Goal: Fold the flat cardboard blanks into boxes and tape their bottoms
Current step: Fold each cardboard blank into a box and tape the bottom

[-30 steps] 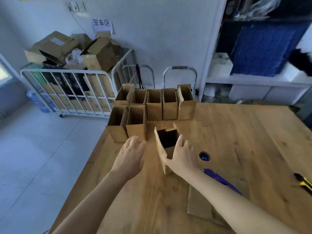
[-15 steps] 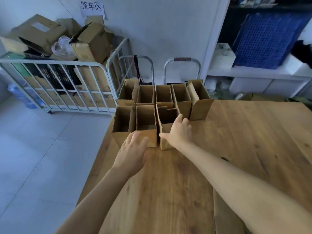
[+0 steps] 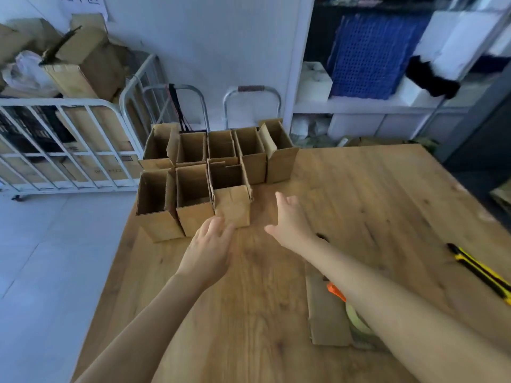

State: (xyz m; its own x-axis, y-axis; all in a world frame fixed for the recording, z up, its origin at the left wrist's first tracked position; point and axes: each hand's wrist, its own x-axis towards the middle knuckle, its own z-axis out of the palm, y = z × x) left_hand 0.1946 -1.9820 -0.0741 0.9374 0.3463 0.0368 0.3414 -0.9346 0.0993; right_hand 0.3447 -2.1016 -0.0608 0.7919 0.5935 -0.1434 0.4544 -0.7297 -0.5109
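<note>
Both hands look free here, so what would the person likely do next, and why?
Probably draw the right hand back to the flat cardboard blank by its forearm: the box ahead stands in the front row, and the left hand is empty too.

Eight boxes (image 3: 231, 208) stand on one table (image 3: 365, 200), five behind and three in front, beside one left hand (image 3: 207, 250), one right hand (image 3: 293, 222), one knife (image 3: 481, 272) and one blank (image 3: 326, 316).
</note>
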